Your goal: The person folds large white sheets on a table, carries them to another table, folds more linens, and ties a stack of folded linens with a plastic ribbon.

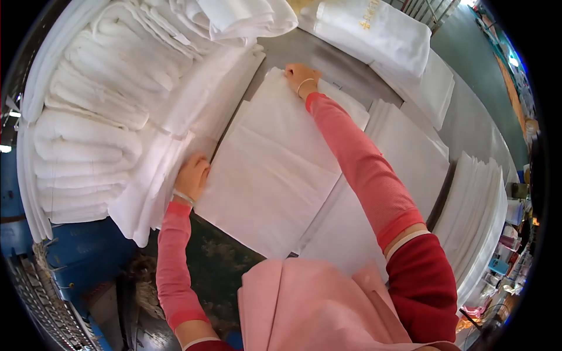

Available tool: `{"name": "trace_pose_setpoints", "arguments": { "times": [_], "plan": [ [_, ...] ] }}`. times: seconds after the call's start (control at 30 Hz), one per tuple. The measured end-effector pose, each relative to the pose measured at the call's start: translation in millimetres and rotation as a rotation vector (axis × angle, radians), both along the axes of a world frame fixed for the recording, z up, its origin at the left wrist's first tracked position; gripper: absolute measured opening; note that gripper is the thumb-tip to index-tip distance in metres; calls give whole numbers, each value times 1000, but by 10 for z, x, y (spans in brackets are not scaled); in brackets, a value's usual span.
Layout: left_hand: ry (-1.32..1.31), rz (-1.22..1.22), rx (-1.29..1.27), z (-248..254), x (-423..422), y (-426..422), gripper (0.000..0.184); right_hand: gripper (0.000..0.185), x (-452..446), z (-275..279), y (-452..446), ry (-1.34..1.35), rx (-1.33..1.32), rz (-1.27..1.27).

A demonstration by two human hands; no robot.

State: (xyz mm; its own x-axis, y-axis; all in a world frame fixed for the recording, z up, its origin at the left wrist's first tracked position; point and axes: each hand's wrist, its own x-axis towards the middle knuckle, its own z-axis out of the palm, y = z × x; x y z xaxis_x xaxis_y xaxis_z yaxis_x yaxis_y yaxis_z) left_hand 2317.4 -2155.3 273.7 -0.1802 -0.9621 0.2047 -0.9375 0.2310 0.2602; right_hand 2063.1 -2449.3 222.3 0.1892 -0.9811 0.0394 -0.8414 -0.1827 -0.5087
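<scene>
A flat white cloth (269,169) lies on the metal table in front of me, with faint creases across it. At its far edge my right hand (302,79) is closed, its fingers pressed down on the fabric and gripping it. My left hand (192,174) is closed, fingers curled, at the cloth's left edge. It sits against the draped white fabric (202,126) on that side; what its fingers hold, if anything, is hidden.
Thick folded white cloths (88,140) are heaped at left. A flat white stack (404,146) lies right of the cloth, with another stack (471,210) beyond it. White fabric with yellow lettering (380,35) lies at the back of the metal table (328,55).
</scene>
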Motion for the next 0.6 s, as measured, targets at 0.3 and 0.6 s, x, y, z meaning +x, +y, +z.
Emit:
{"name": "trace_pose_setpoints", "arguments": {
  "times": [0.3, 0.6],
  "plan": [
    [231, 102, 167, 121, -179, 339, 10, 18, 5, -10, 24, -41, -48, -5],
    [150, 174, 131, -134, -50, 475, 9, 17, 37, 58, -20, 56, 31, -3]
  ]
}}
